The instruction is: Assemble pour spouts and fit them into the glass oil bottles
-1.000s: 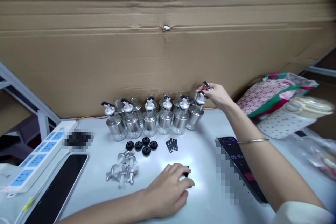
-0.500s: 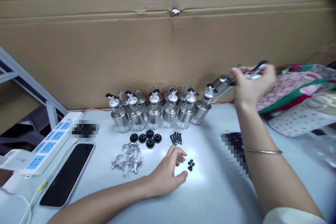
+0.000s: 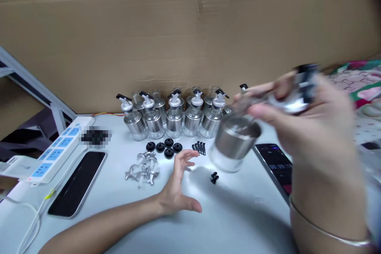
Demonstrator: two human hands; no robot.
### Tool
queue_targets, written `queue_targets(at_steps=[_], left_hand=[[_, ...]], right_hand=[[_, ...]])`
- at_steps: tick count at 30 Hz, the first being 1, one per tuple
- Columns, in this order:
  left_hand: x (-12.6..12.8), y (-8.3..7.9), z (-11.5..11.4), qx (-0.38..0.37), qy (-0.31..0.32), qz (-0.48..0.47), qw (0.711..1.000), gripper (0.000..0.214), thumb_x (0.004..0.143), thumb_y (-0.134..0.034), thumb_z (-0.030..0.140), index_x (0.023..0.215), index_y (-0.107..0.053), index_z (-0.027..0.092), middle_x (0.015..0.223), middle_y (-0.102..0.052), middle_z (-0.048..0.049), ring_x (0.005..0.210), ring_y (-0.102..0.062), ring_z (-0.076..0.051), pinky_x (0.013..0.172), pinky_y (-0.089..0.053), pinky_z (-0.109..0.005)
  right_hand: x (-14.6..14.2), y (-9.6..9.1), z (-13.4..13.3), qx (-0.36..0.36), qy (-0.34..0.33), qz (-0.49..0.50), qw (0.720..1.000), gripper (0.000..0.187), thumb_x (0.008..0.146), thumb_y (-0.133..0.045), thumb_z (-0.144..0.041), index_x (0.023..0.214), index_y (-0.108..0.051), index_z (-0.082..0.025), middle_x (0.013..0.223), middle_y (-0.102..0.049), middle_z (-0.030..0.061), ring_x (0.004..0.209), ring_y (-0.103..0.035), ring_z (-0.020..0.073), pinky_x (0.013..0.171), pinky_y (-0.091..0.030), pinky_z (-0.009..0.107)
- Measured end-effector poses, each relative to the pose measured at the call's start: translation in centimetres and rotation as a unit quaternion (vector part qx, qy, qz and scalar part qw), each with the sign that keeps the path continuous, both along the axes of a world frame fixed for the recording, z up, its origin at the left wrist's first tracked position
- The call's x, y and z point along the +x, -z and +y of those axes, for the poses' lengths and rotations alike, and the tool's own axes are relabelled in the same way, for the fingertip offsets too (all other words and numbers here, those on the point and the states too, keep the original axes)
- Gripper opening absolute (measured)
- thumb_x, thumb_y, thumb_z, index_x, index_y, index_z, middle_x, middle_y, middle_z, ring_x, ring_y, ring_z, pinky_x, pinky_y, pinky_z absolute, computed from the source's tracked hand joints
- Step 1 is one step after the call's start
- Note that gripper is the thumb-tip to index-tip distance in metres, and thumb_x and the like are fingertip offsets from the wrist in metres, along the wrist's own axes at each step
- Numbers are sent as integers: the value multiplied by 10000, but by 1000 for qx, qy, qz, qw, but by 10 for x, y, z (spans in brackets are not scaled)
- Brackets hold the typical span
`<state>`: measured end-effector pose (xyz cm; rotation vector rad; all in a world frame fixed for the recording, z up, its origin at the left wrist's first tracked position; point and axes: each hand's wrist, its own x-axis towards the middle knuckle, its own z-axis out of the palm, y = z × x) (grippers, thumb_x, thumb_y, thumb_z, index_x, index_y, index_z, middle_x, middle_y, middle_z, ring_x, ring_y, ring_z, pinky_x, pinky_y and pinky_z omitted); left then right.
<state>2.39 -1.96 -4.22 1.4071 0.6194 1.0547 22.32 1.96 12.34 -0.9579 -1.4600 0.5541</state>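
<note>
My right hand (image 3: pixel 309 115) grips the neck of a glass oil bottle (image 3: pixel 235 139) with a metal band. The bottle is tilted and blurred above the table, and a pourer spout (image 3: pixel 294 95) with a black flap shows among the fingers. My left hand (image 3: pixel 178 186) is open, thumb and fingers spread, with nothing in it. Just beyond its fingertips lie several thin black flaps (image 3: pixel 199 148). Small black plugs (image 3: pixel 214 177) lie to its right. To its left are a pile of grey spout pieces (image 3: pixel 143 168) and several black round stoppers (image 3: pixel 168 153).
A row of banded glass bottles (image 3: pixel 174 121), the front ones fitted with spouts, stands before the cardboard wall (image 3: pixel 119 39). At left are a power strip (image 3: pixel 53 154) and a dark phone (image 3: pixel 77 184). Another phone (image 3: pixel 274 164) with a lit timer lies at right, near a patterned bag (image 3: pixel 354 79).
My right hand has brought the bottle from the far right toward me and lower, in front of the row. My left hand has shifted slightly left and spread wider.
</note>
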Motion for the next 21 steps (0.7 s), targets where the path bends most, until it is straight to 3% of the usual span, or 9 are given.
queue_targets(at_steps=[3, 5, 9, 13, 17, 21], left_hand=[[0, -5, 1, -52, 9, -64, 997, 1050, 487, -777, 739, 1285, -320, 230, 1317, -472, -166, 1238, -454, -361, 1029, -336, -510], [2, -12, 1, -92, 14, -63, 994, 929, 528, -782, 698, 1228, -423, 205, 1247, -544, -153, 1152, -519, -346, 960, -395, -476], [2, -22, 2, -91, -2, -22, 996, 678, 584, -792, 594, 1062, -556, 174, 1068, -614, -111, 983, -569, -285, 840, -446, -396], [1, -23, 5, -96, 49, 2, 994, 577, 574, -798, 563, 905, -575, 146, 790, -577, -41, 714, -521, -168, 630, -410, -276], [0, -23, 5, -116, 40, 15, 992, 546, 603, -765, 583, 844, -564, 136, 716, -549, -18, 657, -489, -140, 599, -371, -259], [0, -26, 5, -162, 35, 28, 986, 535, 590, -774, 562, 843, -578, 133, 699, -558, -12, 643, -490, -135, 597, -370, -261]], right_hand=[[-23, 8, 1, -96, -164, -6, 982, 390, 659, -822, -243, 711, -435, -238, 791, -694, -4, 728, -679, 180, 593, -540, 291], [-35, 14, 4, -138, -207, -10, 969, 402, 650, -823, -238, 702, -424, -235, 801, -701, -1, 704, -673, 174, 546, -538, 274], [-47, 24, 8, -196, -280, -10, 940, 389, 633, -826, -233, 727, -448, -236, 791, -696, -9, 630, -653, 160, 485, -529, 268], [-42, 31, 14, -245, -320, 1, 915, 376, 622, -829, -192, 782, -491, -229, 835, -693, -3, 743, -687, 176, 596, -575, 286], [-34, 40, 27, -276, -367, 13, 888, 297, 724, -780, -309, 836, -518, -225, 902, -696, 19, 824, -689, 181, 694, -574, 320], [-37, 46, 36, -258, -326, 109, 903, 308, 865, -584, -532, 819, -549, -229, 1024, -696, 60, 1038, -643, 211, 835, -552, 378]])
